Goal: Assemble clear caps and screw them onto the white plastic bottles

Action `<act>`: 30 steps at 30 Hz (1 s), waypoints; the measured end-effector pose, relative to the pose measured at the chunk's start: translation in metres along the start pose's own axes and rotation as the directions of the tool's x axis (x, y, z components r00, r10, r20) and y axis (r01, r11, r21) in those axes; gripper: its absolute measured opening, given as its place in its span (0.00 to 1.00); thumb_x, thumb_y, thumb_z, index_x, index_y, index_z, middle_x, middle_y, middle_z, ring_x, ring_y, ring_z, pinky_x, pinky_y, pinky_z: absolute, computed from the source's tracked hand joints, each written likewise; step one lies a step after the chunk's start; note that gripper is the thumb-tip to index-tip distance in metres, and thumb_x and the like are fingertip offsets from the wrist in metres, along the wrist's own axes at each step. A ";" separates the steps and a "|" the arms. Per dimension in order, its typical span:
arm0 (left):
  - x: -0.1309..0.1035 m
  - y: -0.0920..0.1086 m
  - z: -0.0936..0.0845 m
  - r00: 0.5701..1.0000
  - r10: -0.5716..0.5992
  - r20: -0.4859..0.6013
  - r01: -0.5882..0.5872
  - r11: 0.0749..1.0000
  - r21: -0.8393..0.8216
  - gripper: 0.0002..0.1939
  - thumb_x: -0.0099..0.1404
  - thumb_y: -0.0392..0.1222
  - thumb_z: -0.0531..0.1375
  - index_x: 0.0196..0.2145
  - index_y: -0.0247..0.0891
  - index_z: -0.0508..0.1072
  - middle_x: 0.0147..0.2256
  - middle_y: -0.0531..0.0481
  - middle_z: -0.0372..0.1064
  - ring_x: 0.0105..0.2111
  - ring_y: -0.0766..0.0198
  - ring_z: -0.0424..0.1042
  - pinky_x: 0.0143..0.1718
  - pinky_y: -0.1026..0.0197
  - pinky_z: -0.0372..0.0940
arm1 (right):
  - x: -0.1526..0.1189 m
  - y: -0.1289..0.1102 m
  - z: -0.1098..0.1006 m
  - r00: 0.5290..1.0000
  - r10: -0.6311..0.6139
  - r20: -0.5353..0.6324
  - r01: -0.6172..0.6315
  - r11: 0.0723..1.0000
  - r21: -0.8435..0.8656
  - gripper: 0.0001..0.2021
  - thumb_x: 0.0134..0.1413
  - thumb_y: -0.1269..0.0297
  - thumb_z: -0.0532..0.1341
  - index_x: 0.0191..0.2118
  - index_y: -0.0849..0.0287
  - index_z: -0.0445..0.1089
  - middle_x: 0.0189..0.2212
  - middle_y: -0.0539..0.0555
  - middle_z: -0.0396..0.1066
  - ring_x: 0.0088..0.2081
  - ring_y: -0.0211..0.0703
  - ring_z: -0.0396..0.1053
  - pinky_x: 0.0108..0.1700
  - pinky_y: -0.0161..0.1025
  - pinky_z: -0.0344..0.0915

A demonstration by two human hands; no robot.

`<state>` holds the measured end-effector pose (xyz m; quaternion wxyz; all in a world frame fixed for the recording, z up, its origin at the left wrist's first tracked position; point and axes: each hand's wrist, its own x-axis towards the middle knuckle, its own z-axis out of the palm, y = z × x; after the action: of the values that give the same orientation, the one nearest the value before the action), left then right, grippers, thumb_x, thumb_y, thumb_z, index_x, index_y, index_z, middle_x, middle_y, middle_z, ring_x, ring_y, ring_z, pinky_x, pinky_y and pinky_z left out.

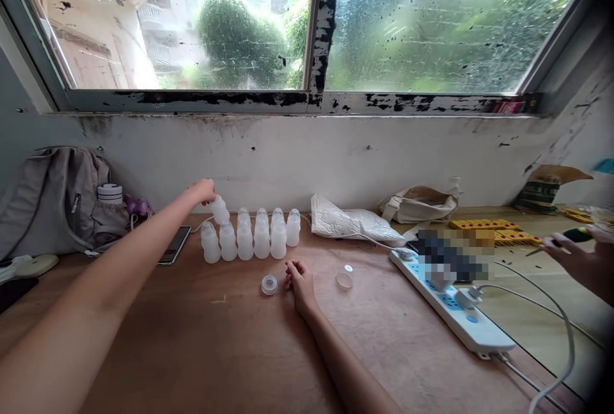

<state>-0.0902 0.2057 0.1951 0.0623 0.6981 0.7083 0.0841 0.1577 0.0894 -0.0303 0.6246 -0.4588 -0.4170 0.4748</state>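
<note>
At the back of the brown table, my left hand (204,191) is closed on a small frosted white bottle (220,211), which leans at the left end of a group. Several similar bottles (245,244) stand upright in two close rows just right of and in front of it. My right hand (300,283) rests on the table in front of the bottles with its fingers curled in, and nothing shows in them. Left of those fingers lies a round translucent cap-like piece (269,285). A clear ring-shaped piece with a white top (344,278) lies to their right.
A phone (174,246) and a grey backpack (62,203) are at left. Behind stand a silvery padded pouch (352,219) and a beige bag (419,203). A power strip (453,305) with cables is at right, where another person's hand (582,260) holds a screwdriver near yellow strips (515,237).
</note>
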 end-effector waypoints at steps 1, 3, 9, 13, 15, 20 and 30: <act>-0.006 0.001 -0.013 1.000 -0.002 -0.009 0.002 1.000 0.024 0.10 0.57 0.41 0.59 0.35 0.32 0.71 0.33 0.46 0.71 0.35 0.59 0.70 0.37 0.57 0.64 | 0.000 -0.001 0.000 1.000 -0.007 0.003 0.007 1.000 -0.011 0.14 0.42 0.53 0.59 0.27 0.60 0.62 0.18 0.44 0.59 0.13 0.29 0.56 0.13 0.28 0.53; -0.024 0.005 -0.036 0.999 0.020 -0.033 -0.018 0.998 0.057 0.07 0.50 0.40 0.61 0.27 0.34 0.72 0.24 0.48 0.71 0.32 0.56 0.71 0.34 0.60 0.62 | -0.002 -0.002 0.000 1.000 -0.025 0.011 0.025 0.999 -0.039 0.15 0.42 0.52 0.58 0.26 0.60 0.61 0.19 0.45 0.59 0.13 0.29 0.56 0.13 0.29 0.54; -0.088 0.020 -0.038 0.967 0.239 0.089 -0.220 0.958 -0.184 0.13 0.48 0.41 0.56 0.34 0.37 0.72 0.23 0.53 0.71 0.20 0.66 0.70 0.23 0.68 0.61 | -0.007 -0.005 0.001 0.989 -0.109 0.103 0.129 0.970 -0.205 0.14 0.46 0.53 0.56 0.30 0.59 0.64 0.20 0.48 0.63 0.19 0.36 0.61 0.19 0.32 0.58; -0.111 0.020 0.017 0.903 0.303 0.304 -0.143 0.880 -0.453 0.12 0.47 0.42 0.57 0.31 0.36 0.71 0.20 0.53 0.68 0.17 0.66 0.68 0.20 0.67 0.62 | -0.017 -0.008 0.004 0.951 -0.187 0.247 0.265 0.903 -0.337 0.14 0.45 0.57 0.59 0.38 0.58 0.67 0.33 0.54 0.67 0.34 0.44 0.66 0.34 0.38 0.64; -0.117 0.019 0.047 0.893 0.302 0.335 -0.112 0.868 -0.484 0.11 0.48 0.43 0.57 0.29 0.35 0.71 0.20 0.53 0.68 0.17 0.66 0.68 0.18 0.67 0.61 | -0.021 -0.007 0.005 0.918 -0.211 0.335 0.343 0.848 -0.404 0.17 0.43 0.60 0.61 0.43 0.56 0.66 0.39 0.55 0.67 0.40 0.46 0.65 0.41 0.41 0.62; -0.129 0.015 0.101 0.915 0.251 0.317 -0.035 0.831 -0.555 0.13 0.49 0.46 0.58 0.30 0.34 0.69 0.17 0.55 0.64 0.14 0.67 0.65 0.16 0.67 0.60 | -0.024 0.000 0.007 0.865 -0.220 0.451 0.462 0.701 -0.544 0.18 0.41 0.67 0.62 0.43 0.54 0.67 0.40 0.54 0.69 0.44 0.48 0.63 0.48 0.47 0.55; -0.146 0.005 0.138 0.987 0.157 0.036 -0.080 0.672 -0.736 0.25 0.53 0.62 0.53 0.33 0.35 0.70 0.18 0.54 0.65 0.11 0.69 0.60 0.13 0.66 0.56 | -0.022 -0.001 0.007 0.855 -0.230 0.465 0.498 0.616 -0.611 0.14 0.44 0.66 0.61 0.40 0.55 0.66 0.38 0.54 0.70 0.41 0.47 0.65 0.44 0.45 0.59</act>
<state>-0.0546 0.0640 0.0565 0.3646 0.6625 0.5648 0.3302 0.1467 0.0688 -0.0294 0.3990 -0.4779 -0.7543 0.2082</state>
